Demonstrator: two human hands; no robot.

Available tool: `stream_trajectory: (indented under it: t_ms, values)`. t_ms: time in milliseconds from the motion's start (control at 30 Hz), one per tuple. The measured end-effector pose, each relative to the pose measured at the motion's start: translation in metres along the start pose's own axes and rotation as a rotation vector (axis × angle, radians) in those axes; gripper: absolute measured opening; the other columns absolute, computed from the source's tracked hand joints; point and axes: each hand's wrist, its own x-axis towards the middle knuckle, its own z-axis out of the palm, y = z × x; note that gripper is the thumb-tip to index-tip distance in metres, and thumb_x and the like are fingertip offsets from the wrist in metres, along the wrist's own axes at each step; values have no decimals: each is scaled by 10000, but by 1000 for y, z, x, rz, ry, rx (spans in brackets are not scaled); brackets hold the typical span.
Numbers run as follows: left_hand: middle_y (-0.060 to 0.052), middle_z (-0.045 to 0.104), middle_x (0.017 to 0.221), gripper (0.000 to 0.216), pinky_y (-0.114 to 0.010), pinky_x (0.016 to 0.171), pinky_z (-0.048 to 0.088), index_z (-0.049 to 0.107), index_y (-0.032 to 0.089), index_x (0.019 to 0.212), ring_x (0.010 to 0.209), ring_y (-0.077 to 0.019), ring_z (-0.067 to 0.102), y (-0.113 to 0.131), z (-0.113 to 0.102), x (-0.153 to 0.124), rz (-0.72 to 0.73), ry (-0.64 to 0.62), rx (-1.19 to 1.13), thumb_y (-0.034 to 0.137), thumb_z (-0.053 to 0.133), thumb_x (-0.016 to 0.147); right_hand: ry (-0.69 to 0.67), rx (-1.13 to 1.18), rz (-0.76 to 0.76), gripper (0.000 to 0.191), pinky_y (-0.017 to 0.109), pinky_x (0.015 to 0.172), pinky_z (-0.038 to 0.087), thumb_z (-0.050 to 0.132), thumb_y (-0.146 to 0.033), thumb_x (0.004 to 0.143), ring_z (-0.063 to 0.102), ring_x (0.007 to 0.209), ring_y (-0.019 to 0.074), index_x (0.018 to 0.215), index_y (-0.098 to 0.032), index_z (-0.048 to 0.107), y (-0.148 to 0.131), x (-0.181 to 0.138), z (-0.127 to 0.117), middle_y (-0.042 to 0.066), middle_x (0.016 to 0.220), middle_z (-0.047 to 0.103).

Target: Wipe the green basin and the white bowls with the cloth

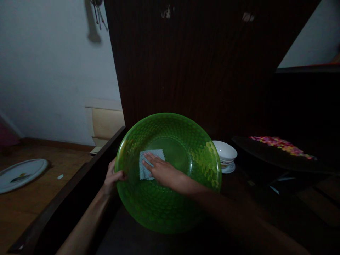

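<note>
A person's left hand (111, 178) grips the left rim of a green basin (175, 152) as the right hand (164, 171) rests open, fingers extended, on a pale cloth (144, 173) inside, left of centre.

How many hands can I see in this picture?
2: the left hand grips the rim of the green basin; the right hand lies on the cloth inside it.
</note>
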Motion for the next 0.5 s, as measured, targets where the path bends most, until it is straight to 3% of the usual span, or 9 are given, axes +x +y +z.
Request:
stream_trajectory:
  t_ms: [233, 333, 500]
  values:
    - [37, 516, 484, 307, -208, 375, 327, 693, 164, 706, 405, -107, 408, 1, -2, 2, 18, -19, -1, 190, 630, 407, 70, 21, 191, 609, 449, 1238, 239, 555, -237, 972, 155, 1513, 293, 1511, -36, 355, 38, 14, -8, 227, 1613, 195]
    - [36, 500, 468, 267, -200, 373, 318, 690, 164, 678, 403, -102, 394, 2, 0, 1, 32, -28, -5, 180, 634, 417, 64, 5, 276, 633, 454, 1237, 231, 572, -214, 959, 153, 1509, 310, 1507, 4, 345, 59, 5, -15, 267, 1596, 200]
    - [27, 531, 489, 299, -207, 375, 333, 704, 169, 715, 412, -113, 417, 2, 1, 0, 40, -5, -10, 189, 645, 423, 7, -44, 290, 593, 488, 1171, 365, 611, -147, 911, 304, 1465, 355, 1453, 15, 436, 80, -29, -22, 288, 1552, 312]
